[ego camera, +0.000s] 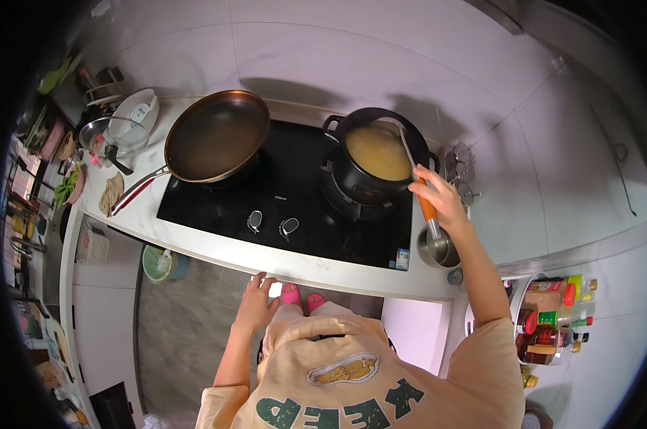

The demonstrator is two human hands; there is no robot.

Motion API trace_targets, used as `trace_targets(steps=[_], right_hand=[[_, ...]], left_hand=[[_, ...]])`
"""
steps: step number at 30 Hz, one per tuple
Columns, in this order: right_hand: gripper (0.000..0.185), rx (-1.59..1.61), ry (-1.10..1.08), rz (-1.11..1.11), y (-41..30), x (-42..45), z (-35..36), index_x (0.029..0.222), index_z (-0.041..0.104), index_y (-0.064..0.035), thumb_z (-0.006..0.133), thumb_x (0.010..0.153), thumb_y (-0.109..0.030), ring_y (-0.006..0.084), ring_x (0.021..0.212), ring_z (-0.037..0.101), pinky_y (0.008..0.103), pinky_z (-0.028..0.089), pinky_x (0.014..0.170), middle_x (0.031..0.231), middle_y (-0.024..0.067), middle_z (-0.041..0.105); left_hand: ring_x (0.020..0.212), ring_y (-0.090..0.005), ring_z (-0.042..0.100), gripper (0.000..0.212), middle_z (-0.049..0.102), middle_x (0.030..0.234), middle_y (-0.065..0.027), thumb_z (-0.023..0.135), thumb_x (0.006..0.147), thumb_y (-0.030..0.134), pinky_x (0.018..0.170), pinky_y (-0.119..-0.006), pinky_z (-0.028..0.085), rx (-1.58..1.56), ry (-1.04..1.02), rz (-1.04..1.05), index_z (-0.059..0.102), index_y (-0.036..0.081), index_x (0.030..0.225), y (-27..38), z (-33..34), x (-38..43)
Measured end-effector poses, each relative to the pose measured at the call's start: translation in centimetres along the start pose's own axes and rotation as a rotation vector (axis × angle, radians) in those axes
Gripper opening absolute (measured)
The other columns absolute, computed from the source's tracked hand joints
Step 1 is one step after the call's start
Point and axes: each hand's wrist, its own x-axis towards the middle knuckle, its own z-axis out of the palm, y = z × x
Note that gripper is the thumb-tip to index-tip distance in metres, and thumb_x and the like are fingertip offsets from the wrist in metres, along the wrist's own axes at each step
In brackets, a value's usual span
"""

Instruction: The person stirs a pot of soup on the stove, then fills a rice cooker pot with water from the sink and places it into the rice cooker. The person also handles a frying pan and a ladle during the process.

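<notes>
My right hand (439, 198) is closed around the orange handle of a metal ladle (425, 204), whose head dips into a black pot (360, 186). Yellowish liquid (380, 153) fills much of the pot, which stands on the right burner of a black glass hob (286, 177). My left hand (257, 300) holds nothing, its fingers apart, by the counter's front edge. A large brown frying pan (219, 137) rests tilted at the hob's left, its metal handle pointing towards the front left.
A small metal pot (437, 249) stands right of the hob. On the left counter lie a beige cloth (111, 194), a glass lid (114, 137) and a white bowl (141, 110). Bottles and jars (551, 322) fill a rack at the right. A green bin (156, 264) is on the floor.
</notes>
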Motion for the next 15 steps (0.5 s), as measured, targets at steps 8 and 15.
trace_targets(steps=[8, 15], right_hand=[[0.023, 0.125, 0.037, 0.026, 1.4, -1.9, -0.3, 0.092, 0.063, -0.0061, 0.064, 0.070, 0.001, 0.0315, 0.106, 0.057, 0.0332, 0.051, 0.084, 0.112, 0.0139, 0.057], [0.022, 0.171, 0.150, -0.009, -2.4, -4.1, -3.0, 0.088, 0.064, -0.0013, 0.064, 0.068, 0.009, 0.0334, 0.108, 0.057, 0.0347, 0.049, 0.089, 0.107, 0.0173, 0.058]], left_hand=[[0.115, -0.0390, 0.044, 0.041, 0.044, 0.126, -0.0212, 0.066, 0.076, 0.014, 0.094, -0.042, 0.041, -0.027, -0.001, -0.020, 0.052, 0.004, 0.113, -0.5, 3.2, -1.2], [0.118, -0.0398, 0.042, 0.043, 0.043, 0.127, -0.0237, 0.067, 0.074, 0.013, 0.096, -0.043, 0.039, -0.006, -0.097, -0.148, 0.053, 0.004, 0.113, -2.0, 5.1, -4.1]])
